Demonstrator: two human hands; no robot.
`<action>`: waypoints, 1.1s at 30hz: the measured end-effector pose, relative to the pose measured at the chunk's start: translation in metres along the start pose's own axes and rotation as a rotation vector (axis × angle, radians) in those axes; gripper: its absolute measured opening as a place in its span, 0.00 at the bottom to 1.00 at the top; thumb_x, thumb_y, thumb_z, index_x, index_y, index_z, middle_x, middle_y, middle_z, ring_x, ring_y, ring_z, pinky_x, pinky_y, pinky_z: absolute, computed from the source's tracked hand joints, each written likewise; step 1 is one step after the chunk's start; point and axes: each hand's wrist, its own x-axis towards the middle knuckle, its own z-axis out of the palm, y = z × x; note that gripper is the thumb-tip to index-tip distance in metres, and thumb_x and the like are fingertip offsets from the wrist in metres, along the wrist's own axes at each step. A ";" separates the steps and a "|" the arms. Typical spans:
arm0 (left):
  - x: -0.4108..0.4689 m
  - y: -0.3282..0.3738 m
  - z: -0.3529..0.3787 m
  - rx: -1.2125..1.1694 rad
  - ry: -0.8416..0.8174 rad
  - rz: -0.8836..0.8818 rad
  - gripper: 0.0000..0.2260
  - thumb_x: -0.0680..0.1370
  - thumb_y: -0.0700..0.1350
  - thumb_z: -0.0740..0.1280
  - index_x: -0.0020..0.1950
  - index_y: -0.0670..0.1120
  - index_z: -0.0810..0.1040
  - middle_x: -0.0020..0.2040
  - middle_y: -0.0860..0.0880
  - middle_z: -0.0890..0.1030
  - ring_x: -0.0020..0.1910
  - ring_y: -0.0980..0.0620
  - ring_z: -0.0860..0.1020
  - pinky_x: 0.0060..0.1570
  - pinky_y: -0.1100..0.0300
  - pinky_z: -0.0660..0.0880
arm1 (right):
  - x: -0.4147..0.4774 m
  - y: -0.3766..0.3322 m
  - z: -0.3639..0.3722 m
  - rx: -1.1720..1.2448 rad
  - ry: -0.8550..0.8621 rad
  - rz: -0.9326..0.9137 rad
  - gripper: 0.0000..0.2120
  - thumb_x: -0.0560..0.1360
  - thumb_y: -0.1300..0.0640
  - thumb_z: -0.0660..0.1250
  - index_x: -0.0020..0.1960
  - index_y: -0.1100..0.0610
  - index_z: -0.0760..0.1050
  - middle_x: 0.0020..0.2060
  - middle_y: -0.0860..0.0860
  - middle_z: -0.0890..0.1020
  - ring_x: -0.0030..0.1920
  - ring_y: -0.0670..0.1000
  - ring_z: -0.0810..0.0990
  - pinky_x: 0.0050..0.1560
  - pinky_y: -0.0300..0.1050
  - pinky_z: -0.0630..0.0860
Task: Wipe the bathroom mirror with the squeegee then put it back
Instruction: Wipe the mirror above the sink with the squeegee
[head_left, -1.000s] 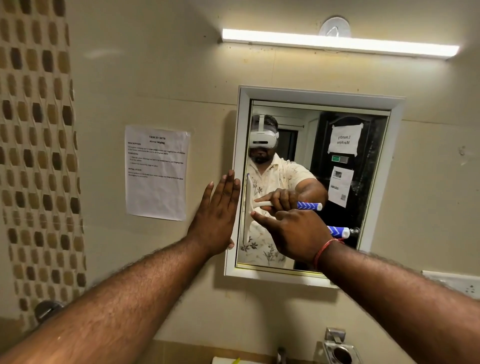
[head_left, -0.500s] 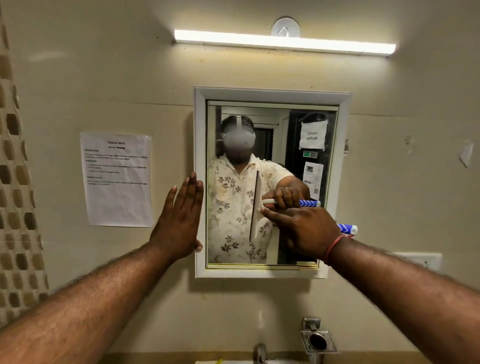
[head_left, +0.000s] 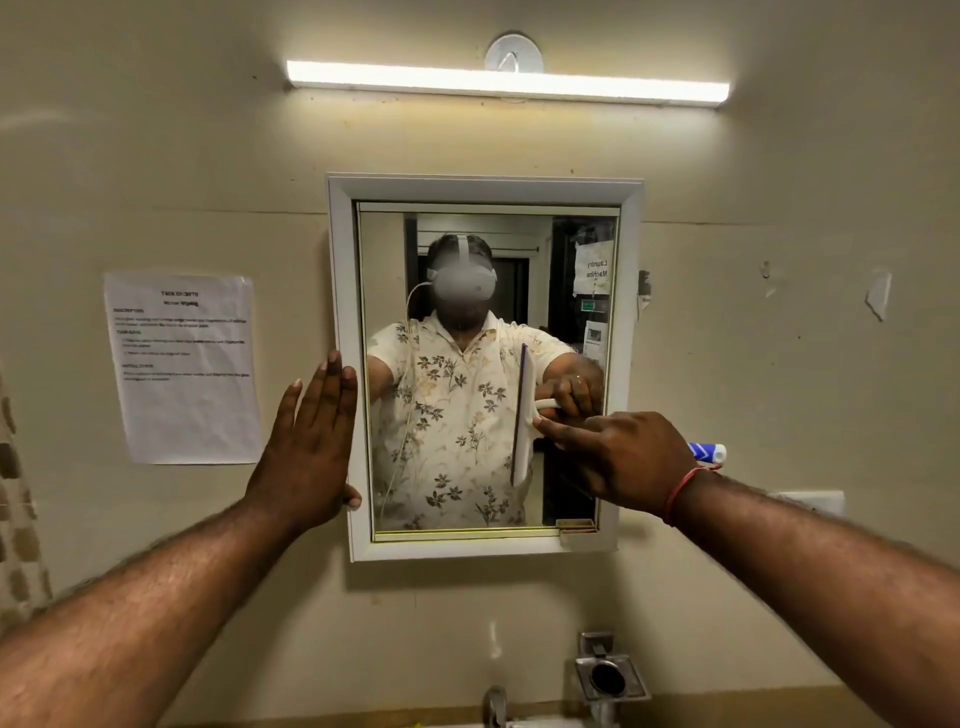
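Squeegee (head_left: 522, 415), white-bladed with blue-striped handle, gripped in right hand (head_left: 623, 462) at three o'clock on white-framed mirror (head_left: 340, 312), left hand (head_left: 306, 447) flat, open at nine: wiping underway, likely return pending.

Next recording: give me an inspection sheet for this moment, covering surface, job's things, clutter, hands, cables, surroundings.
Surface: mirror in a white frame, hung on a beige wall.
Job's things: squeegee, blade upright against the glass, right of centre; blue-and-white handle end shows behind the wrist.
Clutter: nothing seen.
Hands: left hand open, flat on the frame's left edge; right hand gripping the squeegee handle.
Cables: thin white cord seen only in the reflection.
Surroundings: lit tube light above; printed sheet taped to the left; metal holder and tap below.
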 end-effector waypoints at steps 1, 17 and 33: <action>0.000 0.001 0.000 0.002 0.002 -0.002 0.81 0.60 0.66 0.88 0.88 0.37 0.32 0.88 0.36 0.28 0.90 0.36 0.36 0.89 0.34 0.50 | -0.007 0.007 0.001 -0.008 0.012 0.006 0.26 0.82 0.46 0.64 0.80 0.42 0.73 0.44 0.48 0.88 0.34 0.53 0.83 0.34 0.44 0.78; -0.001 0.006 -0.002 0.003 0.002 -0.011 0.83 0.54 0.67 0.89 0.89 0.35 0.40 0.90 0.34 0.35 0.90 0.31 0.48 0.88 0.32 0.50 | -0.053 0.042 -0.008 -0.074 -0.043 0.105 0.26 0.84 0.45 0.56 0.81 0.41 0.73 0.33 0.46 0.80 0.29 0.52 0.78 0.30 0.42 0.67; -0.003 0.005 0.009 -0.019 -0.030 -0.049 0.81 0.62 0.65 0.88 0.87 0.38 0.29 0.87 0.37 0.26 0.90 0.36 0.35 0.89 0.36 0.46 | -0.031 0.008 -0.010 0.047 0.044 -0.009 0.26 0.83 0.46 0.59 0.80 0.45 0.74 0.36 0.48 0.82 0.31 0.51 0.78 0.30 0.45 0.76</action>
